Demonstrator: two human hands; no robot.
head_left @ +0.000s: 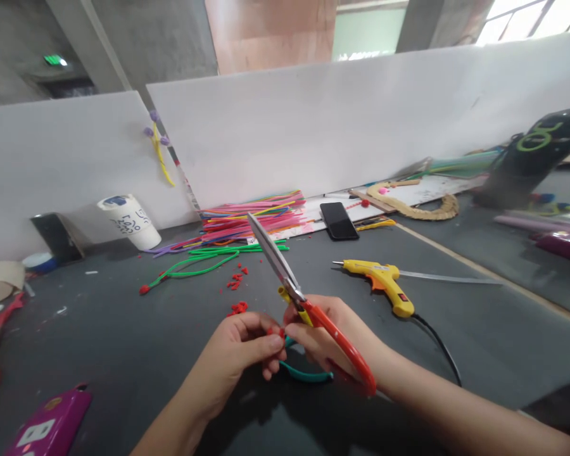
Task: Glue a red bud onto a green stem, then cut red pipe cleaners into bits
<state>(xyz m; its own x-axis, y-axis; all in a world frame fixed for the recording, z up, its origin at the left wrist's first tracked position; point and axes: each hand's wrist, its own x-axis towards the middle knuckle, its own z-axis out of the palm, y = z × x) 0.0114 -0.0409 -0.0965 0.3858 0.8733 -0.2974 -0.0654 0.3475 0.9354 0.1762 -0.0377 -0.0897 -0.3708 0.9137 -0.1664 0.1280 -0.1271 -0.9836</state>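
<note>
My left hand (240,351) pinches a small red fuzzy piece (276,331) between thumb and fingertips. The fingers of my right hand (354,326) meet it there, while the same hand keeps hold of red-handled scissors (339,339). The scissor blades point up and away, and a short yellow piece (284,293) shows beside their pivot. A teal fuzzy stem (311,376) curves out beneath my hands; its upper end is hidden by the fingers. Small red clippings (238,308) lie just beyond my left hand.
Green stems with a red tip (204,256) lie before a bundle of coloured pipe cleaners (251,218). On the right are a yellow glue gun (382,278) with its cord and a phone (339,221). A paper cup (129,221) and a purple device (52,424) sit left.
</note>
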